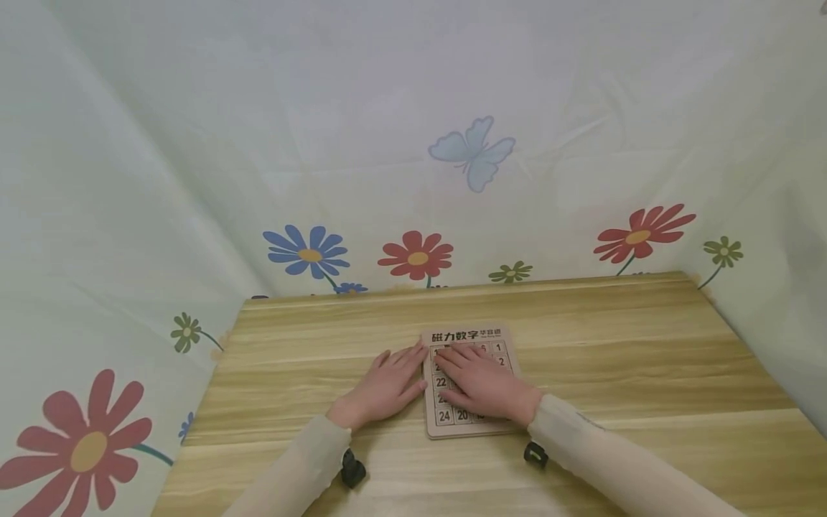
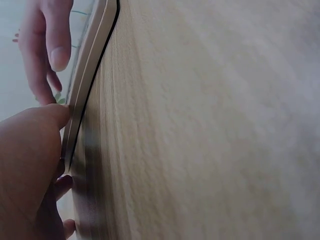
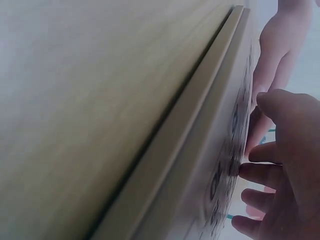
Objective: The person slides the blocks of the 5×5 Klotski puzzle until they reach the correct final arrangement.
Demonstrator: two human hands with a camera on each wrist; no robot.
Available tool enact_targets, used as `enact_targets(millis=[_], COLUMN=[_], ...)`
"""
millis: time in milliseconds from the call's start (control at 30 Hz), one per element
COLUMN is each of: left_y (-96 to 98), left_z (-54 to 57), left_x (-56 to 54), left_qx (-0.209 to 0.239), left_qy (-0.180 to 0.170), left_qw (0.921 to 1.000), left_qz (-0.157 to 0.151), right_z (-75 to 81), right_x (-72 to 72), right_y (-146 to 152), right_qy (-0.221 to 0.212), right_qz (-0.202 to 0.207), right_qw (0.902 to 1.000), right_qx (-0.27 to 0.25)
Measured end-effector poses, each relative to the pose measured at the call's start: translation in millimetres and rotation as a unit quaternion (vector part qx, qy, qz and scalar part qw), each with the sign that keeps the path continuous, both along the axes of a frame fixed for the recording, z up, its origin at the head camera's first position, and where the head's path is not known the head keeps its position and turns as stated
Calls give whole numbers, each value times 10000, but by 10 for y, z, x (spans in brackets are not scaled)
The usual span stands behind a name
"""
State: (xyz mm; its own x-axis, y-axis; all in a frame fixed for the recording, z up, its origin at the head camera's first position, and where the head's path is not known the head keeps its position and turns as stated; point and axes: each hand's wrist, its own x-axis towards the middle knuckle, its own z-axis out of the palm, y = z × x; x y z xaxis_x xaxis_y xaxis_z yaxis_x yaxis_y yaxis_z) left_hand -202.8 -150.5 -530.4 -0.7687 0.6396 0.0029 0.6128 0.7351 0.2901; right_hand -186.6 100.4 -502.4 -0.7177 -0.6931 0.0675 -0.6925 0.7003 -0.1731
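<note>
A flat wooden-toned number slide puzzle (image 1: 474, 429) lies on the table, with numbered square tiles and a printed title along its far end. Beside its left edge rests my left hand (image 1: 388, 384), fingers extended, fingertips and thumb right at the edge. In the left wrist view, the left thumb (image 2: 60, 115) touches the board's side. My right hand (image 1: 487, 384) spreads over the tiles and hides many of the middle ones. In the right wrist view, the right hand's fingertips (image 3: 245, 170) reach the numbered face, fingers slightly bent and apart.
The wood-grain table (image 1: 336, 330) backs onto a pale curtain (image 1: 362, 165) printed with flowers and a blue butterfly. Black wrist devices show at the left cuff (image 1: 352, 470) and the right cuff (image 1: 535, 455).
</note>
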Motion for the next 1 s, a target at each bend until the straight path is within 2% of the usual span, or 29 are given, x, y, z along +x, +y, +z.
enact_targets(millis=[267, 433, 567, 833, 1000], left_y=[5, -9, -16, -6, -1], left_z=[40, 4, 33, 38, -3], left_x=[5, -17, -8, 3, -2], left_qx=[26, 77, 57, 99, 176], left_qy=[-64, -116, -196, -156, -93], left_qw=[10000, 9999, 9998, 9998, 9998], left_qz=[7, 56, 88, 16, -2], right_z=[16, -5, -6, 9, 35], right_x=[9, 32, 43, 46, 32], right_y=[79, 280, 376, 279, 204], right_qy=[-116, 200, 300, 134, 113], right_qz=[-40, -254, -353, -154, -48], right_qw=[9998, 9994, 9989, 9998, 9998], right_qx=[-165, -85, -2, -16, -139])
